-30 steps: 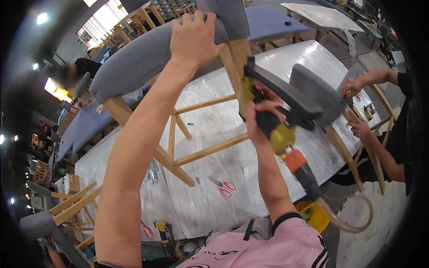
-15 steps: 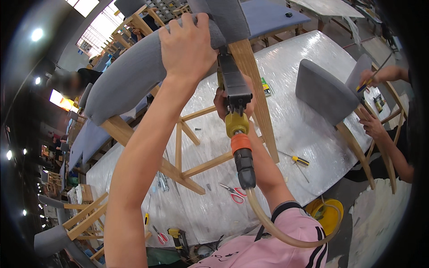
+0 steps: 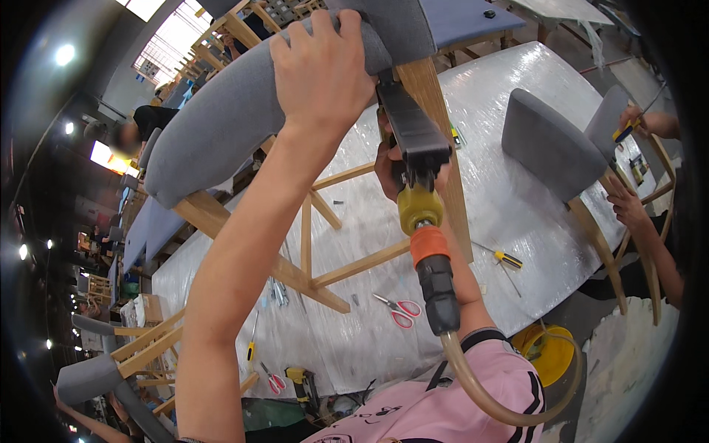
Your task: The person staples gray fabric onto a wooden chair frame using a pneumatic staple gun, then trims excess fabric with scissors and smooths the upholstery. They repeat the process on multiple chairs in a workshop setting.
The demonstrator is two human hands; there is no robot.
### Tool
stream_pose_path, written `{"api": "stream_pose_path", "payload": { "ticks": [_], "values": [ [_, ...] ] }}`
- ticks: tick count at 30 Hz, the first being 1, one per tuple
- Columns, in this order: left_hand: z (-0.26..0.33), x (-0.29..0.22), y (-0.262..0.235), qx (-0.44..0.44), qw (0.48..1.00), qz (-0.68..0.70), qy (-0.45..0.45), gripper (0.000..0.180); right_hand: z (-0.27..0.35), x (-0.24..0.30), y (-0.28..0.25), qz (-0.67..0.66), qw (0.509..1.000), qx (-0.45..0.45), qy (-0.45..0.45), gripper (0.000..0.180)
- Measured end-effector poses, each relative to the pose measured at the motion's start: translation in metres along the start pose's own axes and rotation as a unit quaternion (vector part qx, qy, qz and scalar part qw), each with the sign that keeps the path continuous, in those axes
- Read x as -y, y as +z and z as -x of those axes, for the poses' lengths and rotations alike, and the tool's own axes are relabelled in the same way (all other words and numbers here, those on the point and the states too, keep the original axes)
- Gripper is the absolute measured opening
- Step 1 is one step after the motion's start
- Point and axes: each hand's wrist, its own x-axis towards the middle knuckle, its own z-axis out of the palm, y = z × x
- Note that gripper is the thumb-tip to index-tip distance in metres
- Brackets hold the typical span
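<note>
A wooden-framed chair with grey upholstery is tipped over on the worktable. My left hand lies over its padded part, fingers curled across the grey cloth, gripping it. Beside it, my right hand is wrapped around the handle of an air staple gun; the gun's body covers much of that hand. The gun's nose meets the chair where padding and wooden leg come together, though the exact contact is hidden. An orange-and-black coupling joins the gun to a clear air hose.
Plastic film covers the table. On it lie red-handled scissors, yellow-handled screwdrivers and bolts. A second tool sits at the near edge. At right, a co-worker's hands work at another grey chair. A yellow bucket stands below.
The view has shifted, so most things appear slightly displaced. The staple gun looks more tilted, its rear end swung to the right. Both hands keep their hold.
</note>
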Motion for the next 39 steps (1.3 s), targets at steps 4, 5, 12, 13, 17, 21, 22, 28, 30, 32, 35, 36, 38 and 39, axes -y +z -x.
{"api": "stream_pose_path", "payload": {
  "ticks": [4, 5, 12, 13, 17, 21, 22, 28, 30, 32, 35, 36, 38, 39],
  "values": [
    [-0.002, -0.004, -0.002, -0.012, 1.0, -0.005, 0.004, 0.071, -0.002, 0.013, 0.002, 0.062, 0.997, -0.023, -0.047, 0.017],
    [-0.004, -0.008, -0.005, -0.013, 1.0, -0.001, 0.004, 0.072, -0.003, 0.012, -0.001, 0.134, 0.986, -0.016, -0.1, 0.018],
    [0.008, -0.006, -0.014, -0.006, 1.0, -0.021, 0.015, 0.076, 0.007, 0.015, -0.007, -0.036, 0.993, -0.01, 0.11, 0.022],
    [0.013, -0.004, -0.014, 0.002, 1.0, -0.029, 0.011, 0.077, 0.01, 0.011, -0.004, -0.069, 0.989, -0.009, 0.132, 0.022],
    [0.014, -0.004, -0.021, 0.018, 0.999, -0.027, 0.008, 0.077, 0.036, 0.018, -0.011, 0.001, 0.993, 0.002, 0.12, 0.029],
    [0.01, -0.006, -0.048, 0.039, 0.994, 0.1, 0.035, 0.082, 0.097, 0.042, -0.042, 0.207, 0.976, -0.042, 0.059, 0.044],
    [0.013, 0.009, -0.056, 0.057, 0.988, 0.138, 0.049, 0.084, 0.112, 0.063, -0.052, 0.232, 0.97, -0.057, 0.037, 0.041],
    [0.019, 0.08, -0.086, 0.206, 0.92, 0.313, 0.119, 0.099, 0.236, 0.211, -0.146, 0.071, 0.851, -0.333, 0.399, 0.026],
    [0.021, 0.076, -0.085, 0.221, 0.897, 0.356, 0.141, 0.107, 0.277, 0.229, -0.193, 0.102, 0.76, -0.393, 0.508, 0.021],
    [0.023, 0.065, -0.097, 0.223, 0.886, 0.381, 0.142, 0.107, 0.342, 0.23, -0.242, 0.114, 0.72, -0.425, 0.536, 0.022],
    [0.034, 0.058, -0.11, 0.244, 0.869, 0.403, 0.147, 0.102, 0.4, 0.229, -0.272, 0.053, 0.671, -0.455, 0.583, 0.024],
    [0.036, 0.058, -0.115, 0.253, 0.865, 0.406, 0.149, 0.099, 0.413, 0.225, -0.275, 0.025, 0.652, -0.463, 0.6, 0.025],
    [0.038, 0.056, -0.124, 0.294, 0.838, 0.43, 0.161, 0.088, 0.434, 0.208, -0.275, 0.001, 0.644, -0.464, 0.608, 0.028],
    [0.039, 0.058, -0.128, 0.315, 0.826, 0.439, 0.163, 0.083, 0.443, 0.194, -0.277, -0.012, 0.642, -0.461, 0.613, 0.029]
  ]
}}
